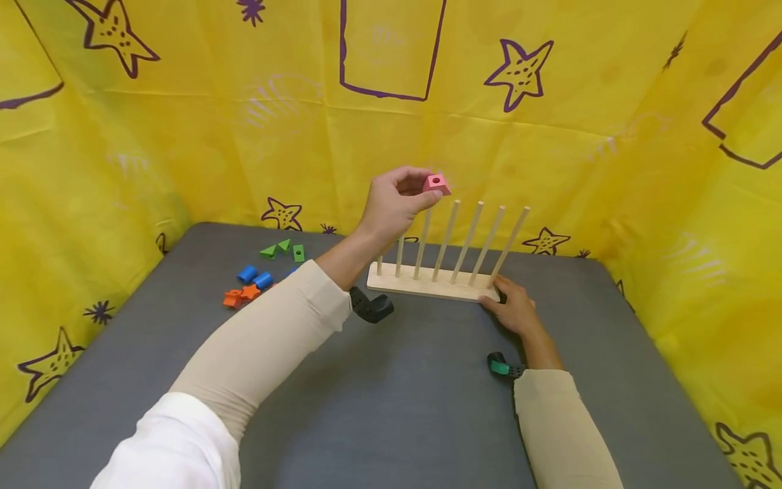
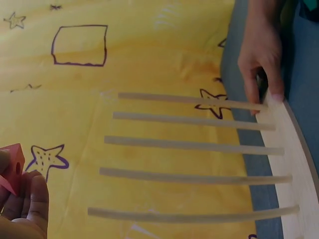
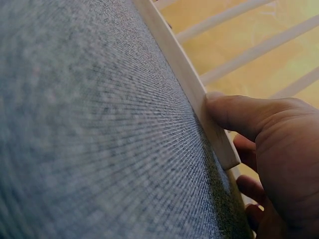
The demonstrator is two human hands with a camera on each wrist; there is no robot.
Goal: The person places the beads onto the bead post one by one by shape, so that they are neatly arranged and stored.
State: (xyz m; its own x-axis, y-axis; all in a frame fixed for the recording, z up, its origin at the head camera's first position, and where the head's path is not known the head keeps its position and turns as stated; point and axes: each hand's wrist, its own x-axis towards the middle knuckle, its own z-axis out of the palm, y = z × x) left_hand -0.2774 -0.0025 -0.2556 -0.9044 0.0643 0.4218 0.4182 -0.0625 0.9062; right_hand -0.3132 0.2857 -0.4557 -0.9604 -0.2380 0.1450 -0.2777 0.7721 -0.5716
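My left hand (image 1: 394, 207) pinches a pink block (image 1: 438, 187) between thumb and fingers. The block has slanted sides and a round hole through it. It is held up close to the tips of several upright wooden pegs (image 1: 467, 242). These rise from a long pale wooden base (image 1: 427, 286) on the table. At the base's right end, my right hand (image 1: 516, 307) grips it, thumb on the near edge and fingers behind, as the right wrist view shows. In the left wrist view, the pink block (image 2: 19, 169) appears at the left edge, apart from the pegs.
Left of the base on the grey table (image 1: 403, 387) lie green triangular and rectangular blocks (image 1: 298, 253), blue cylinders (image 1: 247, 274) and orange star-shaped blocks (image 1: 232, 299). My left forearm partly covers this group. Yellow patterned cloth (image 1: 293, 149) walls the table's back and sides.
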